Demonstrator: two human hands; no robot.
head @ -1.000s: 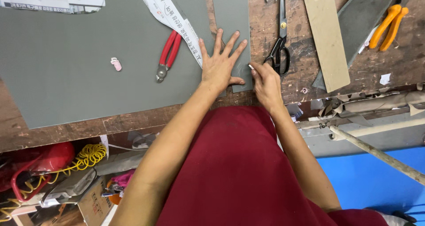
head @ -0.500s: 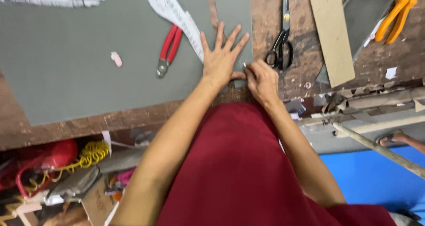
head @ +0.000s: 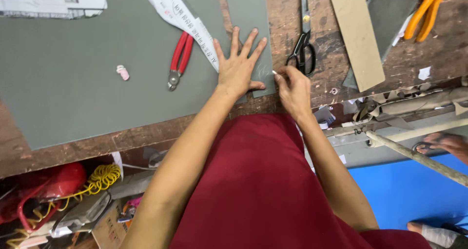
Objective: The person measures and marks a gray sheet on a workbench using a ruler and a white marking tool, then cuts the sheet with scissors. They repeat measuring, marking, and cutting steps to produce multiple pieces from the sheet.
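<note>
Watching the head cam feed here, and the marking job looks only partly done to me. The left hand (head: 239, 66) lies flat, fingers spread, gripping nothing, just pinning down a narrow grey strip (head: 251, 29) of sheet material. The right hand (head: 292, 90) sits just right of it, fingers pinched shut around a small white piece of chalk (head: 275, 73), tip touching the strip's right edge near its lower corner.

I can make out a few faint white scribbles (head: 263, 71) on the strip right beside the left hand's fingers, so some marking exists, but the rest of the strip above the hand shows no lines I can spot. My guess is most of it is unmarked. Nothing looks cut at this spot either.

The strip itself is matte grey, thin and flat, its lower end close to the near edge of the worn wooden workbench (head: 341, 68). Left of the strip lies a much larger grey sheet (head: 87, 98) of the same stuff, with red-handled pliers (head: 179, 59) on it and a tiny pink bit (head: 123, 72) further left. Just right of the strip are black scissors (head: 303, 39), untouched, then a tan cardboard strip (head: 358, 34) and orange-handled snips (head: 426, 10) further right.
</note>
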